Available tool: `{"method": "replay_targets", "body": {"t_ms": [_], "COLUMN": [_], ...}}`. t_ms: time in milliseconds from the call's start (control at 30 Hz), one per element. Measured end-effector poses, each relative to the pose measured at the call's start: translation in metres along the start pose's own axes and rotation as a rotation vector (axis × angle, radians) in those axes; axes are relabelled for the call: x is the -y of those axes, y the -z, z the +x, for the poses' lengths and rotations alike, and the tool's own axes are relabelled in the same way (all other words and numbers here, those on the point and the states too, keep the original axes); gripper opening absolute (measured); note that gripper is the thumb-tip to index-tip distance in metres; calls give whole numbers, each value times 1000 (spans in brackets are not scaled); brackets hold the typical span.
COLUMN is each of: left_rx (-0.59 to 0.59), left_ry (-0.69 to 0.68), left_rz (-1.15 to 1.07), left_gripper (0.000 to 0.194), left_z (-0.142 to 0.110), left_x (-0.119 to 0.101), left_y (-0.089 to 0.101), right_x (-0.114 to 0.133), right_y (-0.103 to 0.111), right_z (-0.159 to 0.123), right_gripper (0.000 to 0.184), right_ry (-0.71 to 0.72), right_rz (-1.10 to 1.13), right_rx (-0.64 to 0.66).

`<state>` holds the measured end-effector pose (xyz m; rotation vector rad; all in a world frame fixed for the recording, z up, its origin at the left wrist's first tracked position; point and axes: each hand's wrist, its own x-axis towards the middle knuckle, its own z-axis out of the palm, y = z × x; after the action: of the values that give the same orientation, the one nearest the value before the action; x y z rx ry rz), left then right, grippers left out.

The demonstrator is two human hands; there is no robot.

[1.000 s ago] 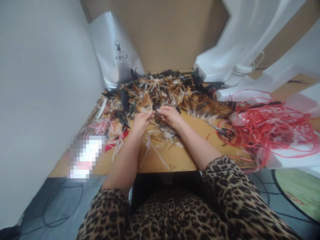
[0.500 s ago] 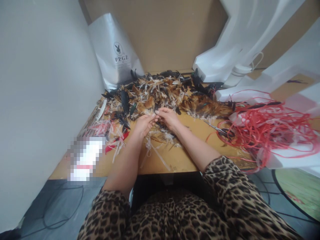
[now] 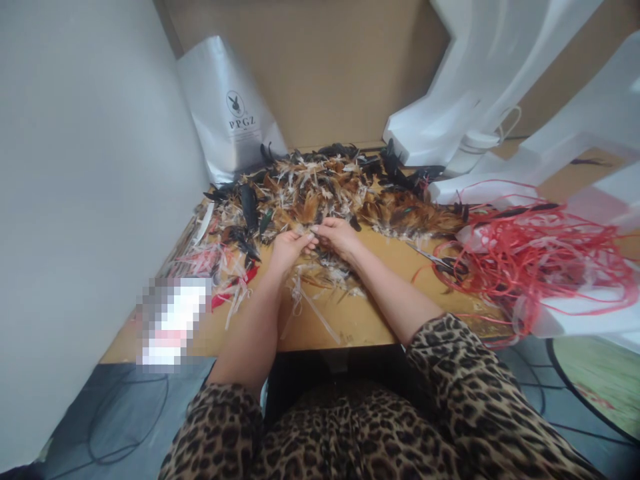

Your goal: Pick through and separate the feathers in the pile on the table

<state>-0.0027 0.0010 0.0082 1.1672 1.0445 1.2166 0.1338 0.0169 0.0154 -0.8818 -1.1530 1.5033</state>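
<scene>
My left hand (image 3: 291, 248) and my right hand (image 3: 338, 236) meet fingertip to fingertip at the near edge of a heap of brown, black and white feathers (image 3: 330, 180). Both are closed in a pinch. A tuft of brown feathers (image 3: 311, 209) rises right behind the fingertips, and its lower end appears to be between them; the fingers hide the exact grip. Below my hands, a smaller bunch of pale and brown feathers (image 3: 325, 275) lies on the table (image 3: 365, 320), with a thin whitish ribbon (image 3: 320, 317) trailing toward the front edge.
Scissors (image 3: 447, 265) lie right of my hands, beside a tangle of red string (image 3: 545, 257). A silver-white bag (image 3: 235, 113) stands behind the heap on the left. Red and pink scraps (image 3: 220, 263) lie at left, near a blurred-out bright object (image 3: 175, 320). A white lidded container (image 3: 475, 150) stands back right.
My hands stay together at nearly the same spot, with a small shift of the fingers. The left fingers look slightly straighter. The whole view has tilted a little.
</scene>
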Motion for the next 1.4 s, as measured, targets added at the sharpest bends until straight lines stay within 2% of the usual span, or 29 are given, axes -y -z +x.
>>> {"method": "replay_targets", "body": {"t_ms": [200, 400, 533, 733, 900, 1167, 1400], "left_rx": [33, 106, 125, 94, 88, 113, 178], "left_ry": [7, -14, -20, -68, -91, -62, 16], "left_rz": [-3, 86, 130, 283, 330, 286, 196], "left_gripper": [19, 16, 15, 21, 20, 17, 13], "left_z": [0, 2, 3, 8, 8, 4, 1], "left_x": [3, 3, 2, 10, 13, 8, 4], "left_y": [4, 12, 14, 17, 19, 13, 8], "right_x": [1, 4, 9, 8, 3, 1, 8], "right_y": [-1, 3, 5, 3, 0, 3, 3], "right_z": [-1, -4, -5, -4, -4, -2, -5], "right_gripper": [34, 25, 23, 14, 13, 26, 27], "right_ry": [26, 128, 177, 402, 530, 385, 248], "right_rz": [-42, -198, -377, -673, -755, -731, -653], "right_rx": [-27, 103, 127, 52, 10, -14, 35]}}
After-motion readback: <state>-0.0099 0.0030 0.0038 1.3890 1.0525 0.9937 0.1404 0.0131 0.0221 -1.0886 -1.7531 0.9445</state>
